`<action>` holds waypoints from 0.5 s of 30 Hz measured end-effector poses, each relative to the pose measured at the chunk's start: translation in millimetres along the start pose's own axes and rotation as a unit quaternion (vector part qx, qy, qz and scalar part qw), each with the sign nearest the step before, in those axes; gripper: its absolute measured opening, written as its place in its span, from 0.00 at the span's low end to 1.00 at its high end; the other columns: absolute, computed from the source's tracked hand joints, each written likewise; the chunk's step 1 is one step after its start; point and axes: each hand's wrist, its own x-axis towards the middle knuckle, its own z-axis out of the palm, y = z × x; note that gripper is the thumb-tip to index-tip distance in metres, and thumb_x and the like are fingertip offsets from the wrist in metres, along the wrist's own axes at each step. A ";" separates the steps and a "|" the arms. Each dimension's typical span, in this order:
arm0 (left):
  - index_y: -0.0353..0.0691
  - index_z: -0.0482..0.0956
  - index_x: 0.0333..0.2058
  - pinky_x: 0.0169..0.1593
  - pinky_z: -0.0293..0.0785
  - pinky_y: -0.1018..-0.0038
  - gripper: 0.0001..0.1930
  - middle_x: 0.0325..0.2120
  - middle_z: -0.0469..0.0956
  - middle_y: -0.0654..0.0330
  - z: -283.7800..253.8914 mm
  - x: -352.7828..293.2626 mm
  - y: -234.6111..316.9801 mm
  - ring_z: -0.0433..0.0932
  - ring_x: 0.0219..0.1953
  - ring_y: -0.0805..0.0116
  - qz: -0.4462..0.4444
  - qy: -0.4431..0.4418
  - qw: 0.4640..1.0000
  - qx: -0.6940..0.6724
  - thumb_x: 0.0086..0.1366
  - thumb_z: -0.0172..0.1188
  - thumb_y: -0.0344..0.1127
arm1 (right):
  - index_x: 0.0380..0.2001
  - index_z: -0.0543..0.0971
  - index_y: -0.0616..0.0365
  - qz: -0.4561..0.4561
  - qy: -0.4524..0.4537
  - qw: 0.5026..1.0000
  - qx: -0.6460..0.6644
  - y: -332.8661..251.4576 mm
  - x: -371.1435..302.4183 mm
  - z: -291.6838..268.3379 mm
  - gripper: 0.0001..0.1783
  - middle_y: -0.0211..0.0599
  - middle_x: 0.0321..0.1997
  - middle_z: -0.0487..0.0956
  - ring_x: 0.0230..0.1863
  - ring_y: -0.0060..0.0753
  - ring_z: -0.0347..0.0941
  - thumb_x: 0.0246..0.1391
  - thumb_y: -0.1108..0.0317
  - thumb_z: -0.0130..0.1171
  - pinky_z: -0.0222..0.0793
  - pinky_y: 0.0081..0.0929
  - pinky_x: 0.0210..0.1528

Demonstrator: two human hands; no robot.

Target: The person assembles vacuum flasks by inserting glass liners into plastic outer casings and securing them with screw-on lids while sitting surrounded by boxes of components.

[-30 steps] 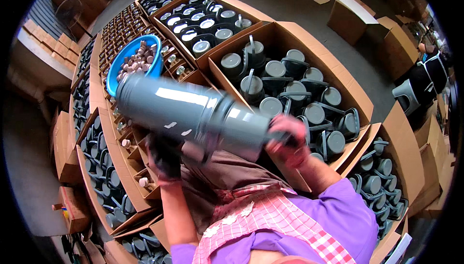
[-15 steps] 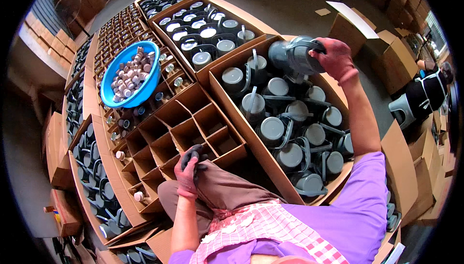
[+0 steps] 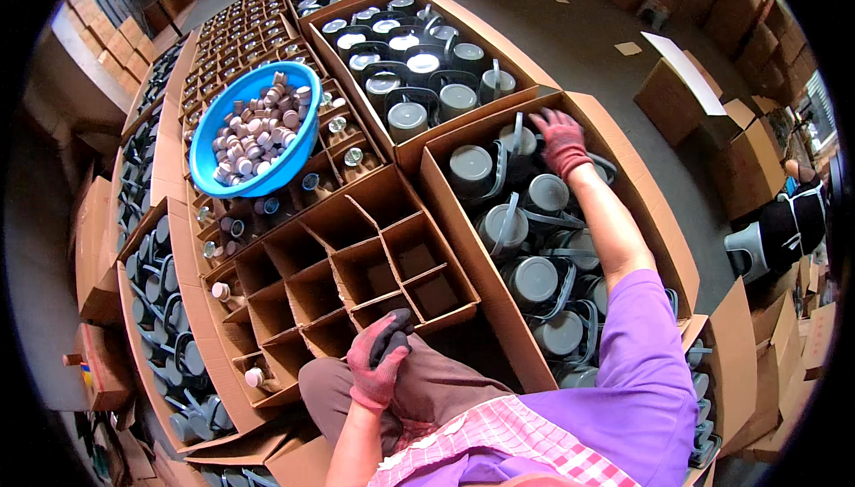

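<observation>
At the far right corner of an open carton [image 3: 534,358], my right hand [image 3: 563,144] in a red and black glove reaches in among grey handled jugs [image 3: 535,279]. Its fingers stretch apart near the carton's far wall. Partly behind the hand and wrist are jugs whose shapes I cannot fully see. My left hand [image 3: 378,358], gloved alike, rests on my knee with fingers curled together, and nothing shows in it. Close by stands a carton of cardboard dividers [image 3: 356,269], with two capped bottles [image 3: 260,378] in its near left cells.
A blue basin [image 3: 203,135] of pale pinkish caps [image 3: 267,130] sits on cartons of bottles at the left. Another carton of grey jugs [image 3: 407,120] stands ahead. Open cartons [image 3: 726,166] lie at the right, near another person [image 3: 793,224]. More jugs [image 3: 165,309] line the far left.
My right hand has lowered leftward into the carton; the jug it held aloft is no longer held up. My left hand stays on my knee. The view has shifted slightly.
</observation>
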 end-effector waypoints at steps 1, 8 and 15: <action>0.34 0.80 0.47 0.54 0.73 0.67 0.21 0.45 0.82 0.49 0.3 2.4 -1.2 0.81 0.47 0.53 0.015 0.004 1.000 0.000 0.53 0.65 0.35 | 0.57 0.73 0.42 -0.076 0.042 0.996 -0.022 -6.9 2.9 5.4 0.33 0.43 0.65 0.68 0.67 0.49 0.62 0.42 0.67 0.63 0.59 0.45 0.67; 0.35 0.80 0.47 0.50 0.76 0.65 0.22 0.44 0.82 0.49 -5.9 3.6 5.5 0.82 0.45 0.51 0.128 0.009 0.990 0.057 0.52 0.67 0.35 | 0.40 0.83 0.44 -0.129 -0.208 0.965 -0.098 -32.9 1.8 -5.0 0.15 0.41 0.51 0.79 0.66 0.48 0.63 0.48 0.56 0.61 0.44 0.51 0.73; 0.38 0.80 0.49 0.51 0.75 0.71 0.20 0.44 0.82 0.53 -8.6 2.4 11.1 0.81 0.46 0.60 0.074 -0.028 0.996 0.036 0.57 0.65 0.34 | 0.28 0.79 0.53 -0.093 0.200 0.975 0.003 -5.0 -4.6 -204.7 0.21 0.41 0.30 0.79 0.37 0.45 0.77 0.44 0.47 0.67 0.72 0.40 0.45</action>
